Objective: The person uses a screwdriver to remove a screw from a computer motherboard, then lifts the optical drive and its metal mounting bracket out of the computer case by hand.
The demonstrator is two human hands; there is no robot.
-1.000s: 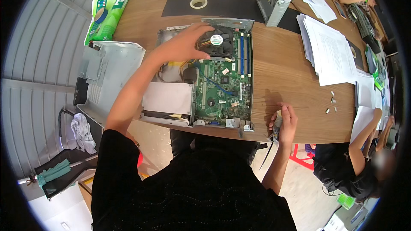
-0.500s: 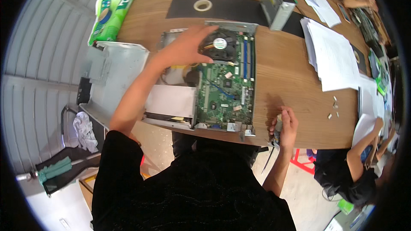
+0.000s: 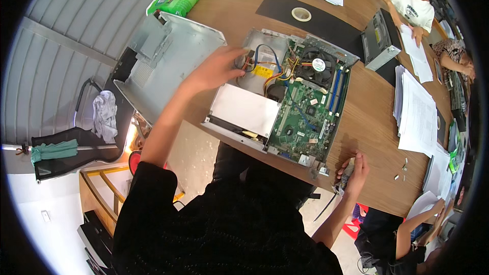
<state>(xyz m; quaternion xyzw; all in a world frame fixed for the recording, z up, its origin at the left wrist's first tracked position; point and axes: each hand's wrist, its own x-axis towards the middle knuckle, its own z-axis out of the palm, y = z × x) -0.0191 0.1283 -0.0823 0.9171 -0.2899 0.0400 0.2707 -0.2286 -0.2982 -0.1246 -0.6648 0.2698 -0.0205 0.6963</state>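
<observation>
a: left hand (image 3: 216,69) is in the open computer case (image 3: 285,97) at the cable bundle (image 3: 260,63), fingers curled together on the wires i think. case sits mid wooden table (image 3: 372,117).

b: i'd pinch the connector itself, not tug wires. right hand (image 3: 351,170) is closed on a small tool by the case's near corner.

a: case's long axis runs from the person toward the far edge, fan (image 3: 318,66) end farthest.

We see a brown wooden tabletop (image 3: 377,122), a grey ribbed wall (image 3: 66,35) at left, and pale floor (image 3: 196,155) beneath.
</observation>
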